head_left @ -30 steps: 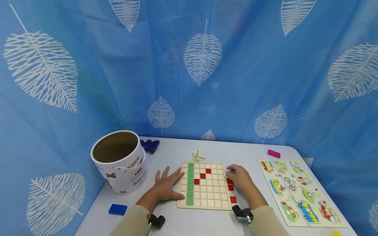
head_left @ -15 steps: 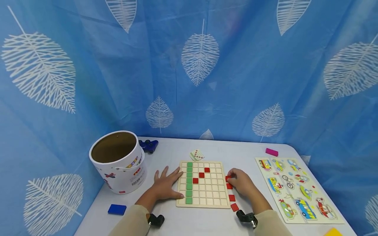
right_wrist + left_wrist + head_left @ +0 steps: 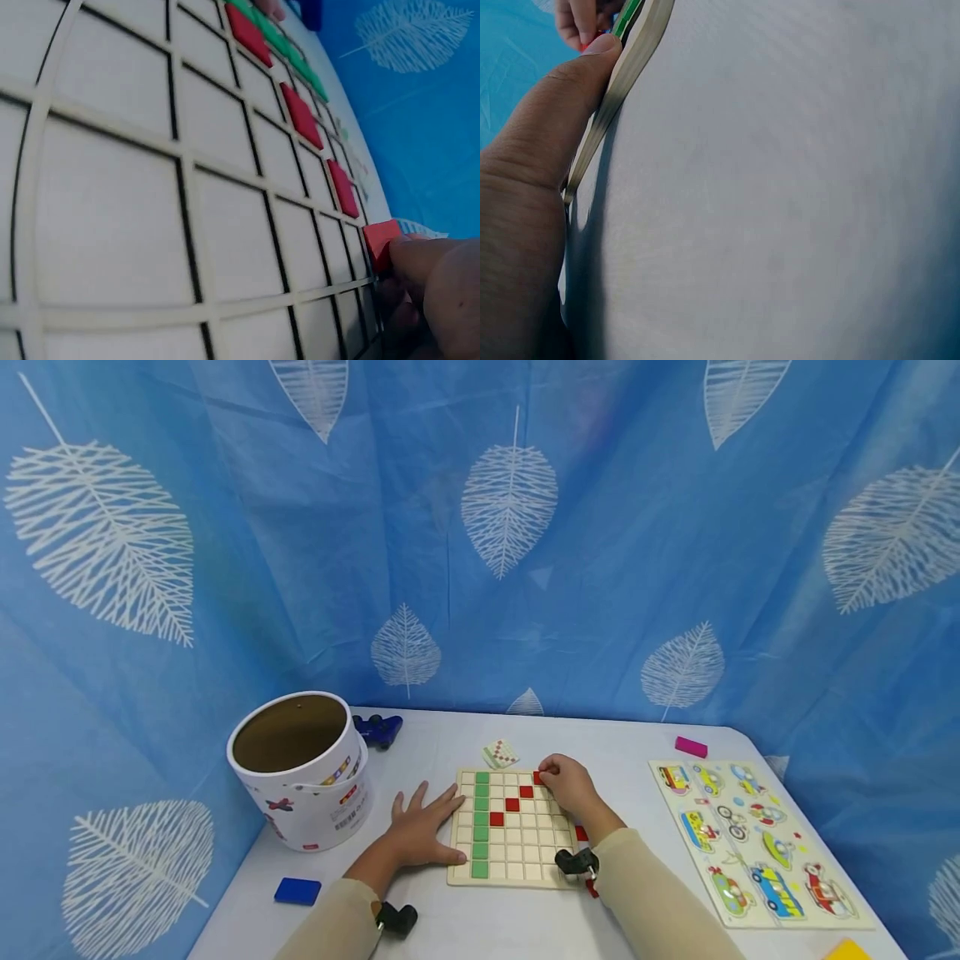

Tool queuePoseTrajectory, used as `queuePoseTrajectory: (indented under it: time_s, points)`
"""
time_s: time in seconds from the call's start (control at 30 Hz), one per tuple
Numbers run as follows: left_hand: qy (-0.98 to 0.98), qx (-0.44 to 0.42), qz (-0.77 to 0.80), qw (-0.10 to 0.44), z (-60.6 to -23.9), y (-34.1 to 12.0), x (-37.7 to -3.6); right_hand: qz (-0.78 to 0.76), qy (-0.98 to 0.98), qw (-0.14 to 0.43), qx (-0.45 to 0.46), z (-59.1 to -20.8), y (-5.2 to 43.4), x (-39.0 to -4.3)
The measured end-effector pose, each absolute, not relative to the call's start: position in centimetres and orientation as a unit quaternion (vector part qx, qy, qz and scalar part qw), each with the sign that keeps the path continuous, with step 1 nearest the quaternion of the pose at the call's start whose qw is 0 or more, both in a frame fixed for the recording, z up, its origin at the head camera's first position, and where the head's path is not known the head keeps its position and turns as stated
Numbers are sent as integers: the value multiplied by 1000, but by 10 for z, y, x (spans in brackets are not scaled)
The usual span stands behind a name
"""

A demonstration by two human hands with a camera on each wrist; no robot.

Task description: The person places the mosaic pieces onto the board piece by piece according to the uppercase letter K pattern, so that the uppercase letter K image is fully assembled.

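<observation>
Head view: the left hand [image 3: 422, 829] lies flat with fingers spread against the left edge of the grid board [image 3: 515, 828] near the table's front edge; the right hand [image 3: 567, 784] pinches a red tile [image 3: 537, 777] at the board's far right corner. Left wrist view: the thumb [image 3: 551, 124] presses the board's rim. Right wrist view: fingertips [image 3: 431, 262] grip the tile over a cell
</observation>
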State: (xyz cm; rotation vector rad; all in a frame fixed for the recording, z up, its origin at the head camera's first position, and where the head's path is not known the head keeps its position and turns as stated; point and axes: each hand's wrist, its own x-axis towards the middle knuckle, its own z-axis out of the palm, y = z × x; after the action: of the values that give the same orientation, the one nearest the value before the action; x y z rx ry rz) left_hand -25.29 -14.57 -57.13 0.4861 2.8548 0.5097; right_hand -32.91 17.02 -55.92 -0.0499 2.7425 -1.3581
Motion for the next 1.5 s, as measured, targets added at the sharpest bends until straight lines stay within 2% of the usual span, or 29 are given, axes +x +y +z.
queuePoseTrajectory:
  time_s: [0.47,0.63,0.83,1.0,1.17,1.3,1.5]
  points:
    - [967,165,169,97,-578,-146,-255,-345,937,-23,-56,-569,170,-329]
    - [965,167,175,98,-577,-146,-255,-298,951,-28,-79,-569,171,-327]
    - [965,160,177,106,-577,-148,-254,-345,936,-5,-70,-561,186,-309]
    - [963,169,182,102,-578,-148,-254,-384,923,38,-2,-561,225,-271]
    - [964,167,183,101,-578,-148,-255,-370,925,87,-17,-566,253,-240]
    - [966,168,172,98,-576,-147,-256,-364,927,74,-42,-571,257,-234]
    - [965,165,175,100,-575,-145,-254,-340,939,41,-21,-576,247,-234]
